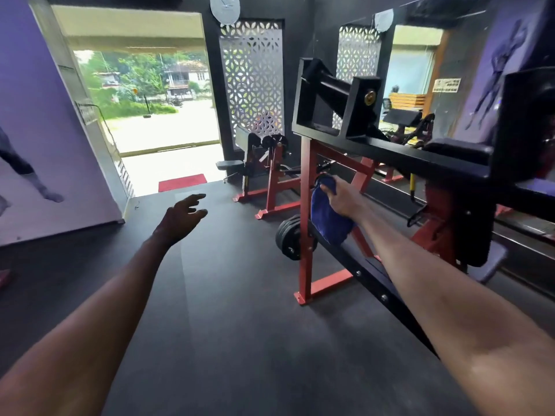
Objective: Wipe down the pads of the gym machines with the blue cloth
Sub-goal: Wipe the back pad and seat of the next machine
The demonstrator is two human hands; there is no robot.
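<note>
My right hand (341, 196) grips the blue cloth (326, 216), which hangs down in front of the red post of the nearest machine (306, 205). That machine has a black top frame (390, 148) and a black pad (459, 151) at the right. My left hand (183, 216) is stretched out over the dark floor with loose fingers and holds nothing. A second red machine with a small black seat pad (229, 165) stands further back by the doorway.
Black weight plates (291, 237) sit low on the near machine. A black bar (372, 283) slants along under my right arm. Mirrors line the right wall. An open doorway with a red mat (181, 182) lies ahead left. The purple wall (45, 115) is at left.
</note>
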